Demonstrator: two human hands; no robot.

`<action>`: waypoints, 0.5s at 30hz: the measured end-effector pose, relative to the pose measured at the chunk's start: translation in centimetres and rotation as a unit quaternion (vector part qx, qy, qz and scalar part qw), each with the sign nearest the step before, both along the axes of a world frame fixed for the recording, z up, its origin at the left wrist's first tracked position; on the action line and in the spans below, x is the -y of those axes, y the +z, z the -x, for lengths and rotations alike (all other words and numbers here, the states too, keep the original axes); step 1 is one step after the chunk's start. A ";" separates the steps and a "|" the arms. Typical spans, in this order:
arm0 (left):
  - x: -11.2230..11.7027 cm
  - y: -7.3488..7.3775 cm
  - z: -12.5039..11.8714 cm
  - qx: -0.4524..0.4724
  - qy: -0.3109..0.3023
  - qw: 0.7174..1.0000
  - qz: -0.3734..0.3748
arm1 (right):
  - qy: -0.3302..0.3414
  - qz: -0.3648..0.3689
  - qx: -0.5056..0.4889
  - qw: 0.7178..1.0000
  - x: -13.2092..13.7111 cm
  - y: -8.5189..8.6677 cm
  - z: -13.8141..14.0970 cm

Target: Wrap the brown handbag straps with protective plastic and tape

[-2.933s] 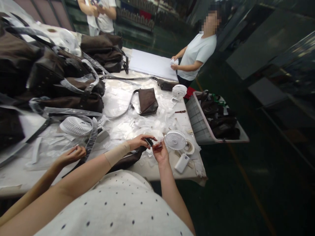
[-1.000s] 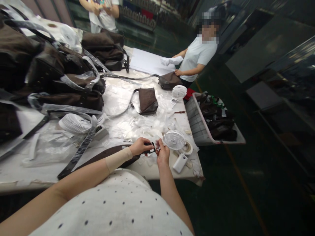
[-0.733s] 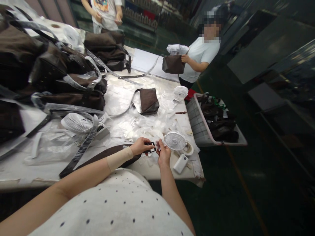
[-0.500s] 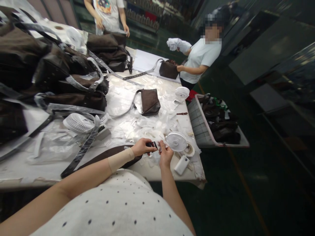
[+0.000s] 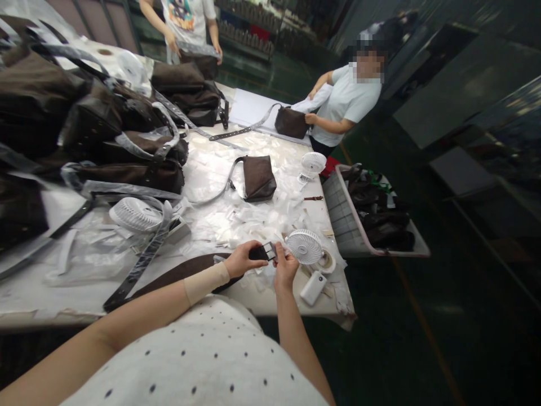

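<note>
Near the front of the table, my left hand point(image 5: 240, 260) is closed on a short dark strap point(image 5: 256, 254) with a metal buckle point(image 5: 269, 251) at its right end. My right hand point(image 5: 286, 269) pinches at the buckle's right edge with thumb and finger; the exact contact is partly hidden. Below my left forearm lies a dark brown bag point(image 5: 181, 274), much of it covered by the arm. A white fan point(image 5: 304, 246) stands just beyond my right hand, and a white phone point(image 5: 313, 288) lies to the right of that wrist.
Bags point(image 5: 105, 129) are piled at the left, and a small brown bag point(image 5: 258, 177) sits mid-table. Plastic scraps point(image 5: 236, 220) litter the surface. A filled crate point(image 5: 350, 217) stands beyond the right edge. One co-worker point(image 5: 355, 104) handles a bag; another person point(image 5: 186, 28) stands behind.
The buckle has turned so its frame faces up, and my right fingers now meet its edge. The co-worker at right has brought white material down to the bag.
</note>
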State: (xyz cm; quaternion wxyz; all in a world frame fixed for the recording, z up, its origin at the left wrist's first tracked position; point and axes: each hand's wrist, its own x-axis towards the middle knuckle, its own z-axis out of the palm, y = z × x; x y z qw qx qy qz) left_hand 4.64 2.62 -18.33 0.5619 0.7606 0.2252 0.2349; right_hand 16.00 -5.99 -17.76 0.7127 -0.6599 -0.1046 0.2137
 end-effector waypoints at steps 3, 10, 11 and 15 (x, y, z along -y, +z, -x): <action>-0.1 -0.2 0.0 0.012 0.012 1.000 0.014 | 0.004 0.006 0.006 1.000 0.1 0.1 0.0; 0.0 -0.7 0.1 0.024 0.008 0.999 0.036 | 0.007 0.003 -0.005 1.000 0.1 0.3 0.1; 0.0 -0.7 0.2 0.027 0.010 0.999 0.032 | 0.008 0.005 0.002 1.000 0.1 0.2 0.2; -0.1 -0.4 0.3 0.030 0.023 0.999 0.009 | 0.022 0.019 0.053 0.998 0.3 -0.4 0.3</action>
